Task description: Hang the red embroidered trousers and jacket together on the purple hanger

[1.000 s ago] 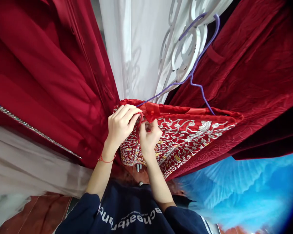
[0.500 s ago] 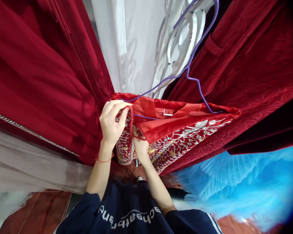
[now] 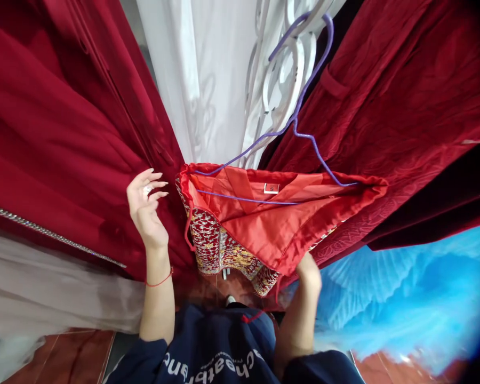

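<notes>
now right hand (image 3: 308, 269) seemingly pinches red embroidered garment (image 3: 272, 224); left hand (image 3: 146, 205) free

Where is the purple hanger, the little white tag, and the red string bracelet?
purple hanger (image 3: 304, 140), head view, bend below the hook.
little white tag (image 3: 271, 188), head view, its middle, inside the garment.
red string bracelet (image 3: 160, 280), head view, strand across the left wrist.

This looks like a clothing shop or costume rental room. Garments hang crowded together: dark red gowns (image 3: 64, 133), a white dress (image 3: 208, 80), a blue pleated skirt (image 3: 404, 298) and an embroidered red garment (image 3: 264, 224) on a purple wire hanger (image 3: 304, 101).
</notes>
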Action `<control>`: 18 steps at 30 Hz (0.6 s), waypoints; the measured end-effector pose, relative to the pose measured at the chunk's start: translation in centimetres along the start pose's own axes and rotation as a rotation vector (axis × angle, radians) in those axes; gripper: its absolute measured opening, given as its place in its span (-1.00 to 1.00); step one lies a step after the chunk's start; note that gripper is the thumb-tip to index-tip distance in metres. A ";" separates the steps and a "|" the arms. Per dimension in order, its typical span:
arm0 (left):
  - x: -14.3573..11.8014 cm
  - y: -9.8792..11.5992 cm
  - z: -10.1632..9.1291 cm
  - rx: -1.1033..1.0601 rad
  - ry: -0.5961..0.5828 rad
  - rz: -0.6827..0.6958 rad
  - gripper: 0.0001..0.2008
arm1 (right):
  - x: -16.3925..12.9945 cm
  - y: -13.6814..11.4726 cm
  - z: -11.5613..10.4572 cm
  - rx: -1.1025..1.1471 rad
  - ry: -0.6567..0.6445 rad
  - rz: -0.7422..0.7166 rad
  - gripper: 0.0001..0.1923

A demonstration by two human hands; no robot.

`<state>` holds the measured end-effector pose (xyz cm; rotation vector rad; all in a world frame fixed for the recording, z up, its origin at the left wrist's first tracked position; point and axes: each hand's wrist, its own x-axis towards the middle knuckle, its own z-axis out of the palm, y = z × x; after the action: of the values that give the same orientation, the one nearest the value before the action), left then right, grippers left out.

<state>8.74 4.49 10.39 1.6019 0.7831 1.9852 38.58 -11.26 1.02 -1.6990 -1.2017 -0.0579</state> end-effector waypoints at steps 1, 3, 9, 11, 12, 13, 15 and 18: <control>-0.2 0.2 0.1 0.047 0.006 -0.014 -0.58 | 0.8 0.5 -1.6 -0.037 0.023 0.061 -0.71; -0.5 0.6 0.8 0.191 -0.040 -0.015 -0.47 | 2.6 0.4 -4.1 -0.087 0.194 0.204 -0.67; 0.2 0.2 4.1 0.561 -0.037 0.019 -0.57 | 8.1 -4.0 -5.7 -0.081 0.668 0.057 -0.39; 1.2 -0.6 4.6 0.620 0.008 0.036 -0.70 | 9.4 -4.7 -5.7 -0.175 0.536 0.114 -0.31; 1.7 -1.0 4.7 0.641 0.022 0.035 -0.73 | 9.8 -4.7 -5.7 -0.220 0.491 0.145 -0.35; 2.2 -1.4 4.7 0.658 0.034 0.028 -0.75 | 10.0 -4.7 -5.8 -0.252 0.464 0.165 -0.42; 3.2 -2.1 4.4 0.680 0.056 0.001 -0.81 | 10.2 -4.5 -6.0 -0.288 0.471 0.155 -0.57; 4.4 -3.3 3.5 0.647 0.041 -0.047 -0.88 | 10.2 -4.4 -6.5 -0.344 0.515 0.130 -0.63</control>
<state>11.26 10.31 11.84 1.8493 1.5808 1.8332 43.59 -9.15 12.75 -1.8965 -0.7203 -0.6151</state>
